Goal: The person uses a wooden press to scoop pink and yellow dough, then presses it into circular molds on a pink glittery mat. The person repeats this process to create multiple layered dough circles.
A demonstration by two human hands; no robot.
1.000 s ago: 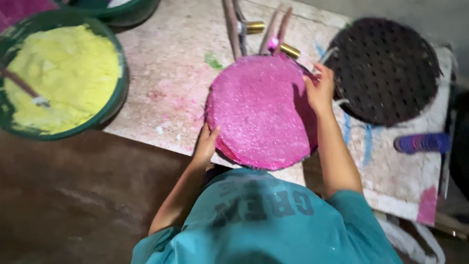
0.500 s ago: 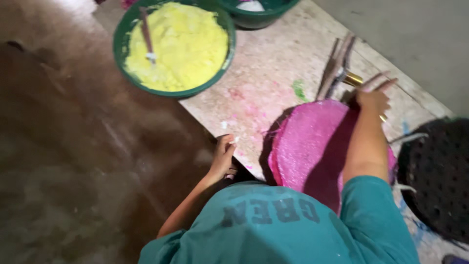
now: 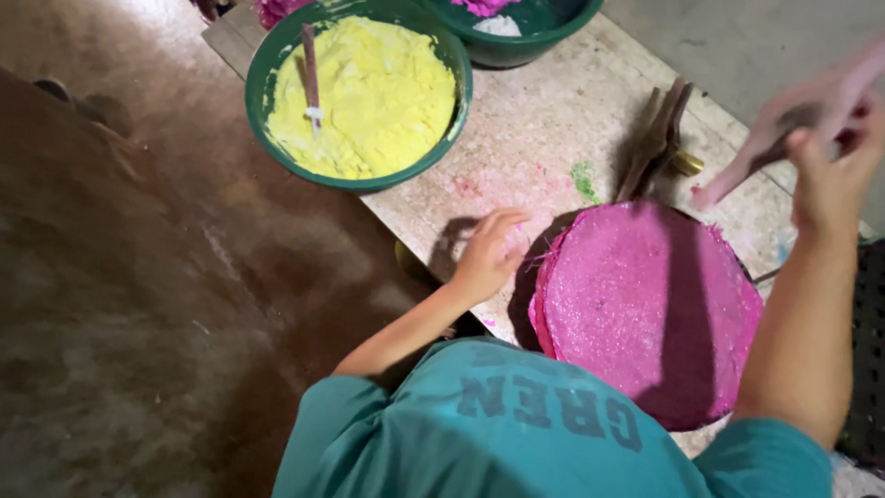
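Observation:
A round flat pink glittery disc (image 3: pixel 645 304) lies on a pale stained board (image 3: pixel 544 120). My left hand (image 3: pixel 489 251) hovers just left of the disc's edge, fingers apart and holding nothing. My right hand (image 3: pixel 830 171) is raised above the disc's far right side, closed around a pink-stained stick-like tool (image 3: pixel 765 138) that is blurred by motion. My teal shirt (image 3: pixel 544 424) fills the lower part of the view.
A green bowl (image 3: pixel 267 83) of yellow powder with a stick (image 3: pixel 311 69) in it stands at the board's far left. A second green bowl (image 3: pixel 539 32) holds pink powder. Several brushes (image 3: pixel 656 138) lie beyond the disc. A black perforated disc (image 3: pixel 867 360) is at the right edge. Brown floor lies left.
Both hands have left the pink disc's edges. My right hand has risen with a pink-stained tool in it, and my left hand has moved off to the left. The view swung left.

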